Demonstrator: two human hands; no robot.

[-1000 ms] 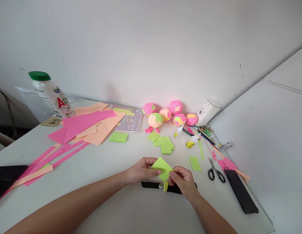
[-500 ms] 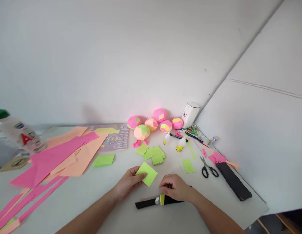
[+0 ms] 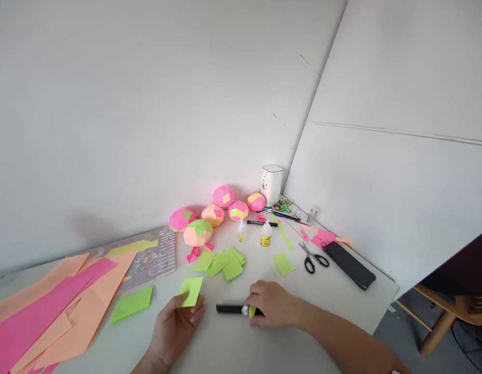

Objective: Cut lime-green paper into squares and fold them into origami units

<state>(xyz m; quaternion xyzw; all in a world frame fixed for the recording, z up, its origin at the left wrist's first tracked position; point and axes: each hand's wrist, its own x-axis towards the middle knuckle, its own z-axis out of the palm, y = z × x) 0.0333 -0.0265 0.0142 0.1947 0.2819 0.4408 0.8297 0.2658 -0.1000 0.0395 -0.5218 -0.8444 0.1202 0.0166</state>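
My left hand [image 3: 174, 324] pinches a lime-green paper square [image 3: 191, 292] between thumb and fingers, above the white table. To its right, my right hand [image 3: 271, 304] is closed over a long black object [image 3: 230, 309] with a white part and a yellow part. Its fingers curl round the yellow end and cover much of it, so its exact kind cannot be made out. Beyond the hands lies a pile of green paper squares [image 3: 232, 267]. A folded green paper [image 3: 132, 304] is left of my left hand, and another green square [image 3: 283, 264] lies near the scissors [image 3: 311, 257].
Several faceted paper balls [image 3: 198, 232] stand near the wall. Two small glue bottles [image 3: 265, 234], a black marker [image 3: 262, 223] and a white container [image 3: 271, 184] are behind. A black case [image 3: 350, 265] lies right; large pink and orange sheets [image 3: 89, 306] and a notebook [image 3: 155, 254] lie left.
My right hand has come down onto the black object and closed on it. My left hand has moved left and tilted the green square up. The view has turned right.
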